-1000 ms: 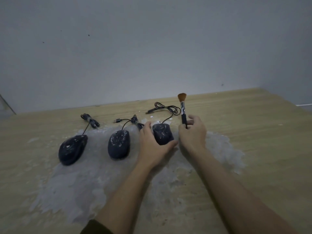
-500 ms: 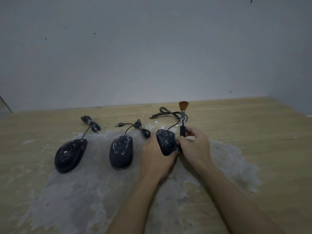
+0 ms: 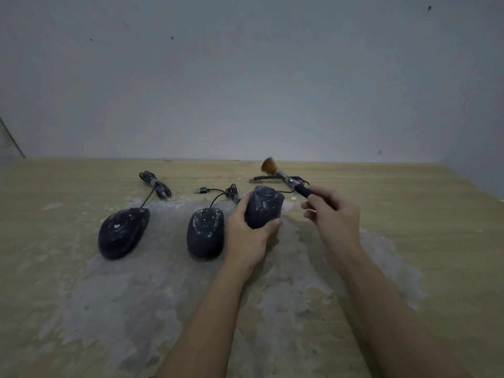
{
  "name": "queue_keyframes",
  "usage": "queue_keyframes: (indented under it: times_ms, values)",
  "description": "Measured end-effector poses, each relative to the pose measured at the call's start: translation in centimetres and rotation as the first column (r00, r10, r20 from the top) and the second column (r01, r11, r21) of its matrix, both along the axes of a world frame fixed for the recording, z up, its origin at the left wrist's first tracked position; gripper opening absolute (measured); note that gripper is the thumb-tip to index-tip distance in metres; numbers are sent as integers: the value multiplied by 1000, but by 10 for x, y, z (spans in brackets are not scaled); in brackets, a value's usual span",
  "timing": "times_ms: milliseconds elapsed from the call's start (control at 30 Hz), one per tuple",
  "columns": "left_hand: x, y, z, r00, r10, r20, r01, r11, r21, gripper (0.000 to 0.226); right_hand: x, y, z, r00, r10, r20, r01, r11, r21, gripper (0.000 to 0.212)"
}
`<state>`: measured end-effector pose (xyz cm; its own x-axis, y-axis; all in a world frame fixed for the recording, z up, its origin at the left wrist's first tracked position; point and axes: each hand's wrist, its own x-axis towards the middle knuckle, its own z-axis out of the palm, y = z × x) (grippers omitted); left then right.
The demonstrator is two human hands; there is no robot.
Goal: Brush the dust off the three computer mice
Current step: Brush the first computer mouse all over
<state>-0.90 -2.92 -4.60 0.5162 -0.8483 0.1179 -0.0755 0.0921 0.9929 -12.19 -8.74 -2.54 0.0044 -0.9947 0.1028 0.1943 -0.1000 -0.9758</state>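
Gripping the right-hand mouse [image 3: 264, 207] from below and behind, the left hand [image 3: 246, 236] has its thumb along the mouse's left flank and its fingertips wrapped round the near right edge, so the mouse tilts up off the wooden table [image 3: 409, 192], nose pointing away. The right hand [image 3: 334, 216] pinches the dark handle of a brush [image 3: 283, 177] between curled fingers; the brush slants up and to the left, its orange bristles blurred and clear of the mouse, above and behind its far end. The middle mouse [image 3: 205, 233] and the left mouse [image 3: 122, 231] lie flat on the table, apart from each other, both flecked with pale dust. A whitish dusty patch [image 3: 152, 290] spreads beneath and in front of them. Their bundled cables [image 3: 155, 184] trail toward the grey wall [image 3: 245, 77].
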Motion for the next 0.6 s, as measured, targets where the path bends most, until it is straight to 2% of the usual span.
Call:
queue_keyframes:
  times_ms: [33, 100, 133, 200, 267, 333, 400, 433, 533, 600]
  values:
    - [1, 1, 1, 1000, -11, -23, 11, 1000, -16, 76, 2, -1, 5, 992, -4, 129, -1, 999, 41, 16]
    - [4, 3, 1, 997, -33, -68, 29, 998, -59, 73, 6, -1, 16, 913, -11, 407, -37, 993, 109, 16]
    - [6, 4, 2, 995, -37, -89, 30, 997, -77, 72, 7, -2, 21, 869, -7, 495, -53, 993, 108, 16]
    - [9, 4, 3, 990, -39, -138, 24, 994, -109, 72, 10, -4, 30, 827, 30, 562, -61, 997, 37, 14]
    - [15, 4, 4, 984, -44, -172, 24, 993, -118, 72, 15, -5, 40, 872, 59, 486, -21, 996, -85, 12]
    - [20, 4, 6, 982, -63, -176, 42, 992, -118, 76, 17, -6, 52, 968, 46, 248, 21, 965, -262, 11]
    - [24, 5, 7, 981, -89, -170, 68, 989, -130, 76, 16, -5, 63, 999, 39, 31, -23, 911, -411, 11]
    - [26, 4, 8, 982, -100, -163, 78, 988, -132, 74, 17, -4, 68, 999, 36, -30, -45, 891, -452, 13]
    - [31, 2, 10, 979, -138, -150, 116, 983, -145, 71, 18, 1, 72, 997, 26, -72, -58, 875, -480, 22]
    - [34, 1, 11, 979, -155, -135, 132, 978, -162, 69, 21, 2, 70, 992, 95, -78, -120, 879, -462, 25]
